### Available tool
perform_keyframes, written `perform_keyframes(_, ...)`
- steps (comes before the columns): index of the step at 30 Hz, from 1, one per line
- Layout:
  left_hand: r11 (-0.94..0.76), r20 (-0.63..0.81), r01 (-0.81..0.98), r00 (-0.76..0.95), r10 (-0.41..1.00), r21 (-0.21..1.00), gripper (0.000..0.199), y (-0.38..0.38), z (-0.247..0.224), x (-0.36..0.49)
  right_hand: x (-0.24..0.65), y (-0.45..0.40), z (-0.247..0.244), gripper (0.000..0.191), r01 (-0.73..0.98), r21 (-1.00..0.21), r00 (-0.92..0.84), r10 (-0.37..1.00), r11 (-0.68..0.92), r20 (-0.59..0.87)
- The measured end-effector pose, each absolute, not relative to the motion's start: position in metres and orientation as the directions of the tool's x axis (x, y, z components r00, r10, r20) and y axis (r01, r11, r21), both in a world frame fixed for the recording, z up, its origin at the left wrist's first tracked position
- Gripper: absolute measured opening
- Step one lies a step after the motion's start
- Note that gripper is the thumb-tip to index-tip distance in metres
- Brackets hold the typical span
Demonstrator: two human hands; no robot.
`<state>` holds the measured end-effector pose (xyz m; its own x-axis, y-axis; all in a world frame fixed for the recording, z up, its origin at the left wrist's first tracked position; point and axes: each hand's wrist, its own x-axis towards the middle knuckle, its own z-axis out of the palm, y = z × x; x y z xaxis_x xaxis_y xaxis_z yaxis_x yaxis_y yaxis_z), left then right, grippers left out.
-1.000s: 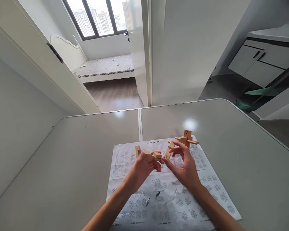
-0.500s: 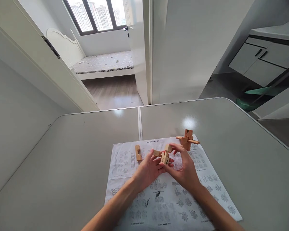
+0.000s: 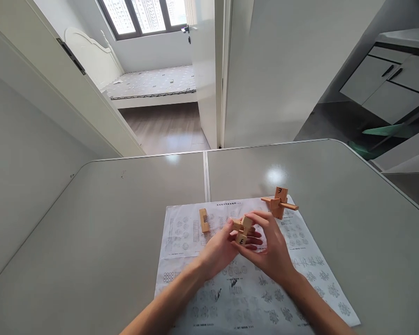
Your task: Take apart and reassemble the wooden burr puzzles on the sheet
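Observation:
Between my two hands are notched wooden puzzle pieces. My right hand pinches an upright piece by its two ends, with a dark "3" on its lower end. My left hand has its thumb on a second piece that lies crosswise against the upright one. How far the two interlock is hidden by fingers. To the left on the printed sheet lies a loose notched piece. Behind my right hand stands a small assembly of crossed wooden pieces, also marked with a "3".
The sheet, covered in small diagrams, lies on a grey table with a pale edge strip and a seam. Past the table are an open door, a bed under a window, and cabinets at the right.
The held pieces have turned, so the "3" faces me more, and the crosswise piece sits closer to the upright one. The whole view has shifted slightly.

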<state>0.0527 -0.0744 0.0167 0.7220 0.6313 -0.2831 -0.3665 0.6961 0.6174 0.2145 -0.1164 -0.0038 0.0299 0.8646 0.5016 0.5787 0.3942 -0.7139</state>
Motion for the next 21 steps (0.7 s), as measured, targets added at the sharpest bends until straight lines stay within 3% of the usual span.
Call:
perform_keyframes(17,0.518,-0.182,-0.317,0.689,0.701,0.794,0.056,-0.0827,0.0081,0.0544,0.2141,-0.1167,-0.0030,0.061,0.587,-0.695,-0.012,0.863,0.415,0.505)
perform_keyframes(21,0.445,-0.205,-0.193,0.684,0.700,0.874,0.059,-0.0827,0.0144,0.0517,0.2158,-0.1173,-0.0048,0.058,0.599,-0.689,-0.016,0.866,0.408,0.499)
